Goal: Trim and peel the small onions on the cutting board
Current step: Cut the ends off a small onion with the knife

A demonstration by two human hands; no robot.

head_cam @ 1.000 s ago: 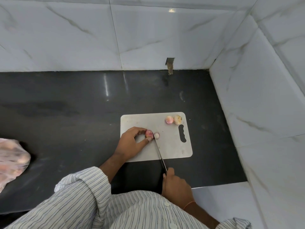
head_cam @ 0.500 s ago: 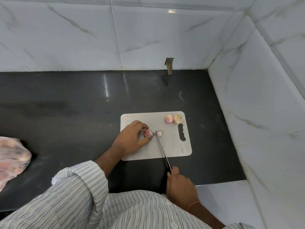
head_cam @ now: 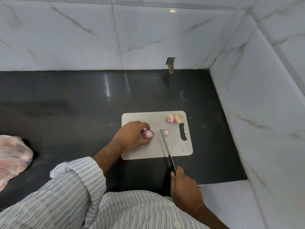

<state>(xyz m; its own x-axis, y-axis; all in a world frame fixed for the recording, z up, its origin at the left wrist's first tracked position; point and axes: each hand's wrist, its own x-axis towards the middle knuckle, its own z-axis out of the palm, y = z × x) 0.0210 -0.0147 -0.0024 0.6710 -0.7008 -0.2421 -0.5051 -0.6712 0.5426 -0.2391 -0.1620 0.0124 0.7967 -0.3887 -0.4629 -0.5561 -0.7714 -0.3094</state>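
A white cutting board [head_cam: 153,151] lies on the black counter. My left hand [head_cam: 132,136] grips a small purple onion [head_cam: 148,134] whose cut white face points right. A sliced-off end piece [head_cam: 165,132] lies just right of the knife tip. My right hand [head_cam: 184,187] holds the knife [head_cam: 165,146] by its handle below the board, with the blade lying between the onion and the cut piece. Two more small onions, a pinkish onion [head_cam: 170,117] and a yellowish onion [head_cam: 178,117], sit at the board's far right corner.
A clear plastic bag [head_cam: 13,159] with more onions lies at the counter's left edge. White tiled walls close the counter at the back and right. My striped sleeve [head_cam: 69,187] fills the lower view.
The knife has cut through the onion's end. The blade and my right hand drew back toward me, and the onion now sits apart from its cut-off end.
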